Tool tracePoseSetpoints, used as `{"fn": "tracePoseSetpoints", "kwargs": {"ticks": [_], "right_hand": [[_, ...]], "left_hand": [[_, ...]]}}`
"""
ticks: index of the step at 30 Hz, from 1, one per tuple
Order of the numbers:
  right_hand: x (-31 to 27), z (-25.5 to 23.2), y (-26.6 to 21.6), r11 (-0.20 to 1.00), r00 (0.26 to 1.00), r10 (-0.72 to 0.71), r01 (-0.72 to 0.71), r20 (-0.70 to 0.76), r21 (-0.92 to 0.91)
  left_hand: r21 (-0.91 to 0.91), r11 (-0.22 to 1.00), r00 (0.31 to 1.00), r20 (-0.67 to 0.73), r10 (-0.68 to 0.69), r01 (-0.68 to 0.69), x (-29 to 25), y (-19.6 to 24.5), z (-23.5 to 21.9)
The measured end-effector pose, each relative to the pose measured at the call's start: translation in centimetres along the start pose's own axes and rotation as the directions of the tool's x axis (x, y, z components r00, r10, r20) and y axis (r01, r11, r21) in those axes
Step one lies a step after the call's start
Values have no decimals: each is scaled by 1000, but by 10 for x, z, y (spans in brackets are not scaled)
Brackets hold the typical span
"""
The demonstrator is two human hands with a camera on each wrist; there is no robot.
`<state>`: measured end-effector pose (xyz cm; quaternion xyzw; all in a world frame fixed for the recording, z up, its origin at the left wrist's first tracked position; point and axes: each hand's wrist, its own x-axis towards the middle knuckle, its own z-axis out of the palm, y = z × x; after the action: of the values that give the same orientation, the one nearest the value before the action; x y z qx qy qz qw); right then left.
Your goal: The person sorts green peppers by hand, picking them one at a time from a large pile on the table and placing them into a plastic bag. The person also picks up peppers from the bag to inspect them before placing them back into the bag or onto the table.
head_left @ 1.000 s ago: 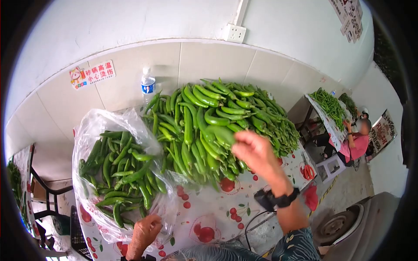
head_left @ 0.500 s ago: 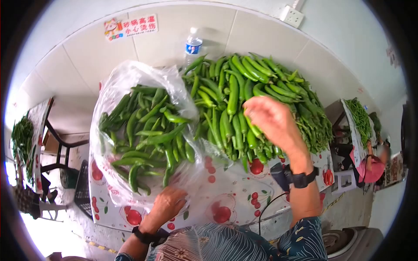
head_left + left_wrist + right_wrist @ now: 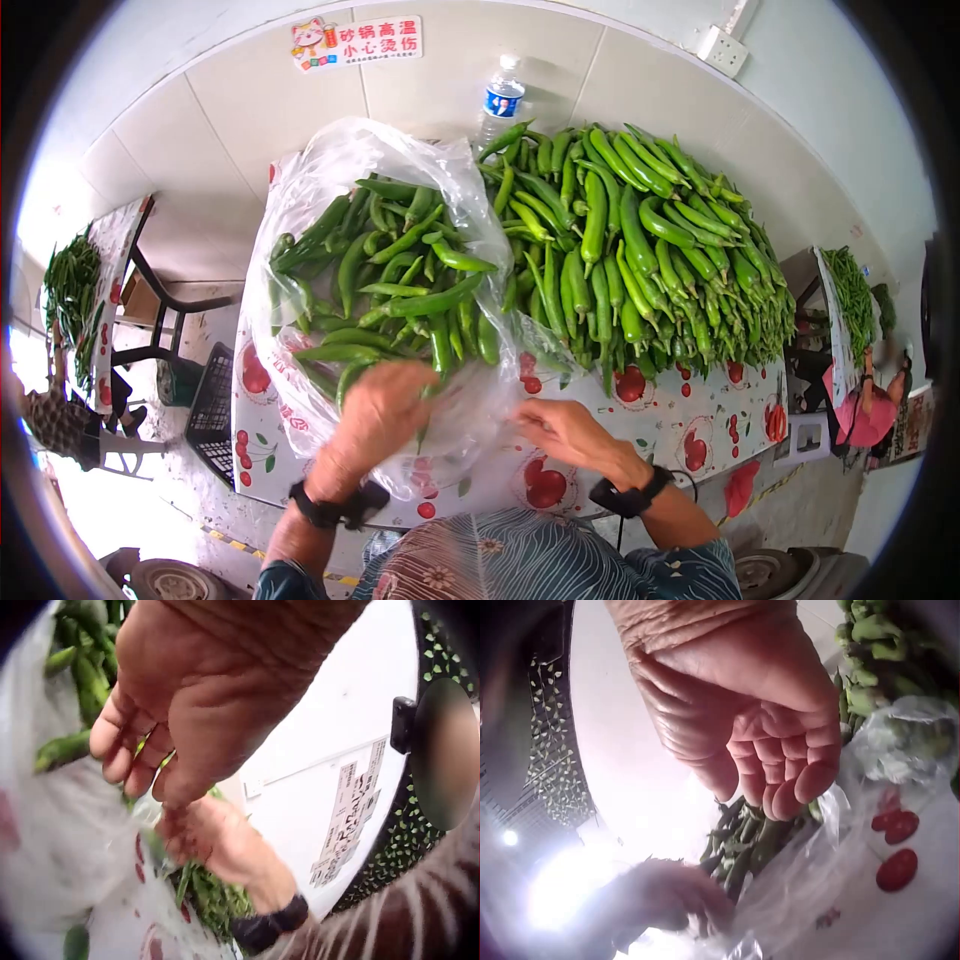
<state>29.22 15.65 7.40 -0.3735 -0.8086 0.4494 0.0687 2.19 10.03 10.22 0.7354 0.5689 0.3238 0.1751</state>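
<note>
A clear plastic bag (image 3: 345, 135) lies open on the table with many green chili peppers (image 3: 405, 255) inside. My left hand (image 3: 385, 410), blurred in the head view, is over the bag's front edge, by the nearest peppers. In the left wrist view its fingers bend loosely, with gaps between them. My right hand (image 3: 570, 432) is low at the bag's right front edge. The right wrist view shows its fingers (image 3: 784, 776) relaxed and gently curved, with plastic film close to the fingertips. A big heap of green chili peppers (image 3: 660, 250) fills the table's right side.
A water bottle (image 3: 502, 100) stands against the tiled wall behind the peppers. The tablecloth (image 3: 270, 480) has a cherry pattern. A black crate (image 3: 210, 415) and a chair (image 3: 175, 330) are at left. A person in pink (image 3: 862, 410) sits at another pepper-laden table at right.
My right hand has come from over the pepper heap down to the bag's front right edge. The left hand has moved up over the bag's front. The head view has shifted.
</note>
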Motion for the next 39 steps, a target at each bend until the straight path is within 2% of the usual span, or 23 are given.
{"fn": "tracePoseSetpoints", "kwargs": {"ticks": [1,3,5,8,9,12,15,18,19,22,25,28,29,33,36,39], "right_hand": [[-15,-1,4,995,996,73,-70,-43,74],[-49,14,34,999,928,45,-44,-371,11],[-78,13,46,979,832,-58,-60,-552,-194],[-117,21,83,877,715,-107,-259,-690,-404],[-124,25,93,871,700,-122,-265,-704,-414],[-138,35,108,873,670,-126,-275,-732,-402],[-137,30,109,900,660,-76,-277,-748,-337],[-137,30,109,897,648,-80,-285,-757,-339],[-136,30,109,891,641,-90,-290,-762,-350],[-135,26,110,921,636,-90,-239,-767,-307],[-135,26,112,919,640,-91,-241,-763,-312],[-135,24,111,924,648,-92,-227,-756,-307],[-136,23,112,927,649,-91,-222,-755,-303],[-137,26,115,937,636,-83,-212,-767,-278],[-139,26,116,941,625,-89,-202,-775,-271],[-140,27,116,943,625,-89,-198,-775,-268]], "left_hand": [[49,999,1000,10,-14,13,12,-5,-12],[133,991,1000,30,-5,1,36,-17,-27],[198,979,998,62,29,-41,55,-32,-28],[249,968,978,208,-36,-17,80,-49,-21],[259,966,960,267,-79,8,85,-59,-14],[296,954,965,260,-22,-58,86,-68,-2],[228,973,950,301,-88,18,80,-62,4],[232,973,957,285,-55,-13,66,-50,12],[203,979,946,312,-86,22,64,-47,13],[91,996,962,270,-47,24,60,-37,6],[-18,994,993,46,-105,106,60,-31,-9],[-9,960,960,-9,-278,278,53,-24,-20],[14,955,954,-34,-297,298,49,-28,-14],[237,909,929,56,-366,344,32,-24,32],[327,881,934,-15,-356,341,30,-20,65],[321,858,915,-97,-392,401,34,-17,75]]}}
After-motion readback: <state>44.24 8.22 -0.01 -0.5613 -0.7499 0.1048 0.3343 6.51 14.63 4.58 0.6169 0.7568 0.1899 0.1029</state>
